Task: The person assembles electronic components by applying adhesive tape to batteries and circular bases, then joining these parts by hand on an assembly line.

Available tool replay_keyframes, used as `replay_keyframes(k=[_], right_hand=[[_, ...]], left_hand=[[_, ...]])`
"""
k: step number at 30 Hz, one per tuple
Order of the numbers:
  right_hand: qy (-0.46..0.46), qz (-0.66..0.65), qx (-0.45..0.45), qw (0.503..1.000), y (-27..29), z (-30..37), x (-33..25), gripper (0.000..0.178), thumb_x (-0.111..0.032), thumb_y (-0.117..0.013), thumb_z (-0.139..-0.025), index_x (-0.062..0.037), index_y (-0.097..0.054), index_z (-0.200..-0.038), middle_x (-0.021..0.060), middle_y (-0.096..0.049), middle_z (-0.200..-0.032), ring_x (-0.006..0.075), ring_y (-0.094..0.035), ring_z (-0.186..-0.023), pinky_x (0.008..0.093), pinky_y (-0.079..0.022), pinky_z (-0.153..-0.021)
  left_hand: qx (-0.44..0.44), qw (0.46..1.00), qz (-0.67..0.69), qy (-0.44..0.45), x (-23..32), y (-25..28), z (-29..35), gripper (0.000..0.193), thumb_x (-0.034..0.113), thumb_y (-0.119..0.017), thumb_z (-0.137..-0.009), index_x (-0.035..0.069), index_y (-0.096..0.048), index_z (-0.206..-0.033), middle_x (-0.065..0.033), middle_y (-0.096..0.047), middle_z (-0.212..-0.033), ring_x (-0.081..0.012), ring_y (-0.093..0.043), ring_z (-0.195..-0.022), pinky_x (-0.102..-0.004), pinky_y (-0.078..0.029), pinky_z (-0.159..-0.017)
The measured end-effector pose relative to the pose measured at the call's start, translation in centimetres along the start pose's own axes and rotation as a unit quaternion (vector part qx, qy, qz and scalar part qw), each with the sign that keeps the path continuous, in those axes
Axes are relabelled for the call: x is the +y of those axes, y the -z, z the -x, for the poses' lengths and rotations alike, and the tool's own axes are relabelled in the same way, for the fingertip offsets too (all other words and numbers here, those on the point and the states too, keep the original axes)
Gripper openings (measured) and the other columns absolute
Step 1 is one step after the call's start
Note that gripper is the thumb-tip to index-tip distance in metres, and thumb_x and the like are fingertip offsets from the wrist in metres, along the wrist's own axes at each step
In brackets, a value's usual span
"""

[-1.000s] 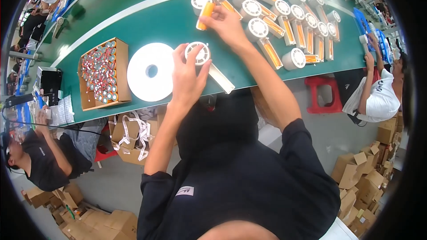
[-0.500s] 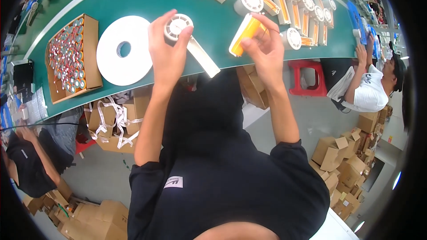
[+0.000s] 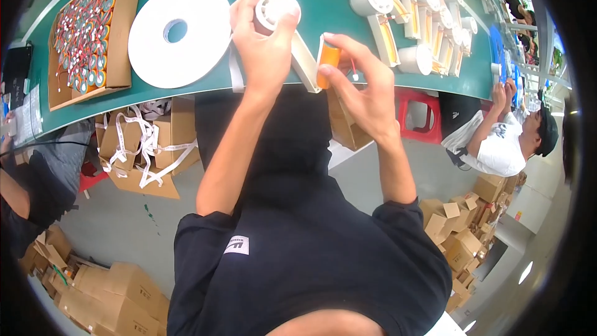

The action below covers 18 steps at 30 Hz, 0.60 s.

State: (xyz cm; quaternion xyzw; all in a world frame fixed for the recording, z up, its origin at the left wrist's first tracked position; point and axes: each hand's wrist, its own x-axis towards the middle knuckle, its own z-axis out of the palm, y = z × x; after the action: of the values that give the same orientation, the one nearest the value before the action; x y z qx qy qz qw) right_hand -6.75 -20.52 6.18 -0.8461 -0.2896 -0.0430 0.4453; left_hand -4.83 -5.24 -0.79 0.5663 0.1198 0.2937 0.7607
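My left hand (image 3: 264,53) is closed around the round slotted head of a white plastic fan housing (image 3: 277,11). Its long hollow handle slants down and right toward my other hand. Between the thumb and fingertips of my right hand (image 3: 372,84) is an orange cylindrical battery (image 3: 329,61), with a white strip along its left side. The battery is right beside the lower end of the handle; whether they touch I cannot tell. A thin lead with a small white connector (image 3: 355,76) hangs from it near my palm.
A big white tape roll (image 3: 146,43) lies left of my hands, beside a cardboard box (image 3: 121,56) of wired batteries. Several white fan housings (image 3: 376,0) with orange batteries cover the right of the green table (image 3: 317,9). A person (image 3: 507,134) works at far right.
The battery in my right hand has come down and turned more upright, close to the handle's end. The housing stays in my left hand. My view has shifted as well.
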Motion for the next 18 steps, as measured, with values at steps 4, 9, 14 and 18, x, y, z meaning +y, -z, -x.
replay_keyframes(k=[4, 9, 14, 18], right_hand=[[0.019, 0.037, -0.013, 0.999, -0.5, -0.4, -0.3, 0.040, -0.004, -0.075, -0.081, -0.0053, -0.063, -0.119, 0.0117, -0.064, -0.087, 0.0220, -0.061, -0.073, 0.0315, -0.051, -0.067], [0.024, 0.085, -0.037, 0.995, -0.8, -0.6, 0.0, 0.040, -0.006, -0.074, -0.081, -0.0075, -0.062, -0.119, 0.0121, -0.061, -0.083, 0.0264, -0.060, -0.072, 0.0352, -0.050, -0.066], [0.017, 0.126, -0.056, 0.990, -1.1, -0.8, 0.1, 0.038, -0.010, -0.072, -0.083, -0.0098, -0.062, -0.119, 0.0117, -0.058, -0.083, 0.0290, -0.060, -0.075, 0.0379, -0.049, -0.067], [0.023, 0.144, -0.094, 0.985, -1.2, -1.0, 0.1, 0.036, -0.010, -0.072, -0.083, -0.0114, -0.063, -0.119, 0.0114, -0.055, -0.085, 0.0294, -0.059, -0.074, 0.0387, -0.048, -0.065]], left_hand=[[-0.009, 1.000, -0.009, -0.001, -0.2, 0.1, 0.1, 0.041, 0.003, -0.072, -0.078, 0.003, -0.061, -0.117, -0.0110, -0.046, -0.122, -0.0235, -0.050, -0.115, -0.0334, -0.044, -0.097], [-0.012, 0.999, -0.025, -0.015, -0.2, 0.2, 0.2, 0.041, 0.005, -0.073, -0.077, 0.005, -0.061, -0.116, -0.0121, -0.046, -0.123, -0.0259, -0.048, -0.116, -0.0346, -0.042, -0.099], [-0.011, 0.999, -0.038, -0.024, -0.2, 0.2, 0.2, 0.041, 0.005, -0.073, -0.077, 0.005, -0.061, -0.116, -0.0123, -0.046, -0.123, -0.0265, -0.047, -0.117, -0.0354, -0.041, -0.099], [-0.014, 0.999, -0.035, -0.021, -0.5, 0.5, 0.2, 0.041, 0.005, -0.073, -0.078, 0.005, -0.061, -0.116, -0.0125, -0.046, -0.123, -0.0268, -0.047, -0.117, -0.0358, -0.041, -0.099]])
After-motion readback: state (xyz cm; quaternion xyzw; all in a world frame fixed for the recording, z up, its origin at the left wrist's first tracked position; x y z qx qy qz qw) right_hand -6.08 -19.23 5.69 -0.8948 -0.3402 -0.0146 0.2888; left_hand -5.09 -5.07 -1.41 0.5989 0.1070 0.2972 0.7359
